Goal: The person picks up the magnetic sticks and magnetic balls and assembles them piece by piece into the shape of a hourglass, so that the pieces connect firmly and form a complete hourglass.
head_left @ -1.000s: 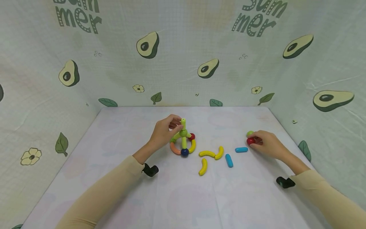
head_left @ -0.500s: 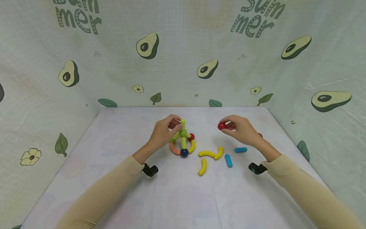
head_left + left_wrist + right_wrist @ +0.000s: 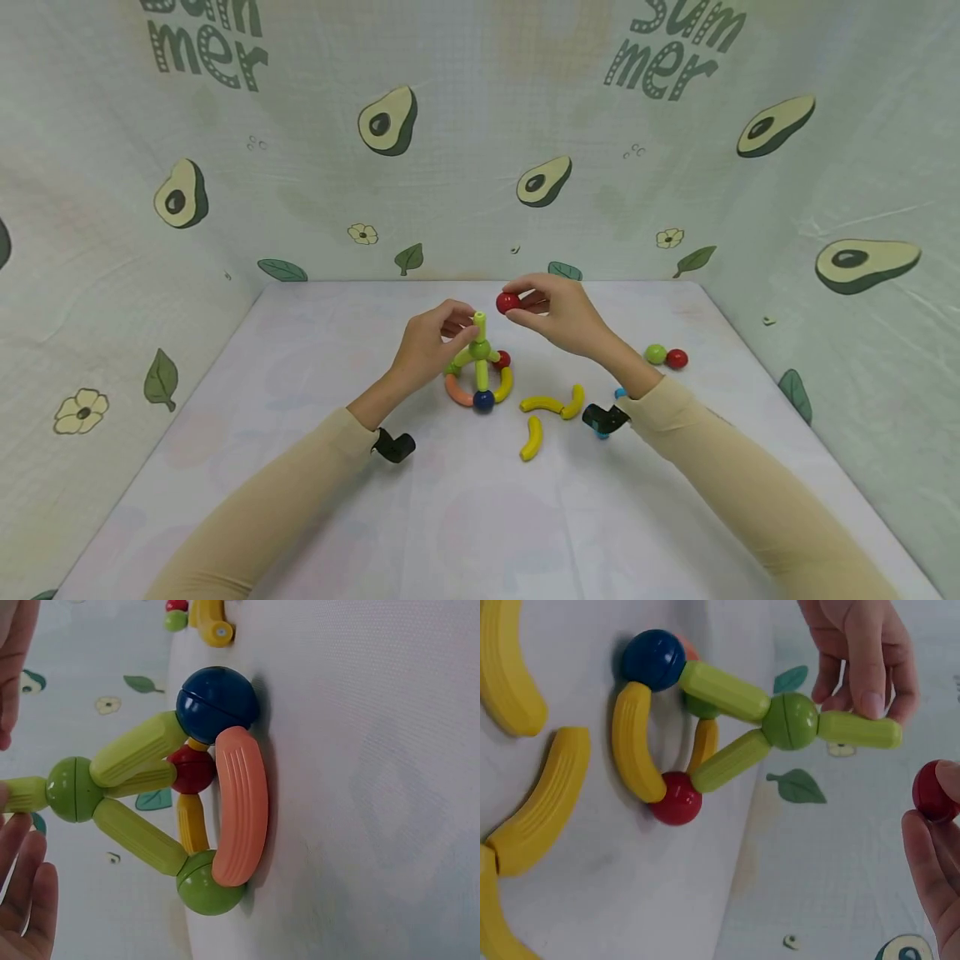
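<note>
Near the middle of the table stands a magnetic stick-and-ball frame: a ring of curved rods with a dark blue ball [image 3: 483, 401], a red ball [image 3: 676, 798] and a green ball [image 3: 210, 883], and slanted green rods rising to a green hub ball [image 3: 790, 721]. My left hand [image 3: 427, 346] pinches the upright green rod [image 3: 861, 730] on top of that hub. Just right of and above the rod's tip, apart from it, my right hand [image 3: 558, 312] holds a loose red ball [image 3: 507, 302] between thumb and fingers. A salmon curved rod [image 3: 244, 806] forms the ring's near left side.
Several yellow curved rods [image 3: 532, 438] lie right of the frame. Blue rods [image 3: 619, 392] are partly hidden under my right wrist and its black camera [image 3: 606, 418]. A green ball [image 3: 656, 354] and another red ball [image 3: 677, 359] rest farther right. Patterned cloth walls surround the table.
My right hand has picked up a red ball at the right and carried it left and upward to near the rod's top. The left hand keeps its place on the rod.
</note>
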A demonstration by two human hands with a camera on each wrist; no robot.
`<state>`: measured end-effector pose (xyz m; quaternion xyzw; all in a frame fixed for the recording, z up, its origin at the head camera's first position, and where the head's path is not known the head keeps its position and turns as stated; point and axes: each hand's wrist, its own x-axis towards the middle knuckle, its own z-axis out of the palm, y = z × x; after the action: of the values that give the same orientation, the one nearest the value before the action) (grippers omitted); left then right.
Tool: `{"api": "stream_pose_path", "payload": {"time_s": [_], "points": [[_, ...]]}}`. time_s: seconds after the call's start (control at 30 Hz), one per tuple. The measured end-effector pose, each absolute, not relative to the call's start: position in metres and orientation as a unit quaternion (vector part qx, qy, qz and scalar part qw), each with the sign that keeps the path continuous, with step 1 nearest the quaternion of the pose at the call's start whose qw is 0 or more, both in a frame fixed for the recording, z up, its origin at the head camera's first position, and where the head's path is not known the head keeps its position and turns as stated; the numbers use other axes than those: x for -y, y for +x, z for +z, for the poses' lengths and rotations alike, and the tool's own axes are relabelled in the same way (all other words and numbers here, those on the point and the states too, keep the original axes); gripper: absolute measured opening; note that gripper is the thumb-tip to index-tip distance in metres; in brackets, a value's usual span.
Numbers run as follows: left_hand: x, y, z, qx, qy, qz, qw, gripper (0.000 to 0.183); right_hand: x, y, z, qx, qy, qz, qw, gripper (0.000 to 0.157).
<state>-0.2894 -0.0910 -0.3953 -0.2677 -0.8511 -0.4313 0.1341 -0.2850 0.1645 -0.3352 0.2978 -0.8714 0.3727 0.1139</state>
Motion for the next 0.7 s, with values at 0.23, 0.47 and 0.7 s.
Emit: {"api": "stream_pose_path", "payload": {"time_s": [0.23, 0.47, 0.7], "points": [[0.091, -0.290, -0.395, 0.847, -0.276, -0.431, 0.140, 0.027, -0.141, -0.289, -0.333, 0.861, 0.315, 0.386, 0.108, 0.035], [0.091, -0.291, -0.394, 0.844, -0.274, -0.437, 0.146, 0.028, -0.133, -0.292, -0.338, 0.856, 0.321, 0.391, 0.106, 0.035], [0.094, -0.291, -0.392, 0.844, -0.269, -0.440, 0.149, 0.031, -0.131, -0.292, -0.337, 0.862, 0.314, 0.384, 0.109, 0.034]]}}
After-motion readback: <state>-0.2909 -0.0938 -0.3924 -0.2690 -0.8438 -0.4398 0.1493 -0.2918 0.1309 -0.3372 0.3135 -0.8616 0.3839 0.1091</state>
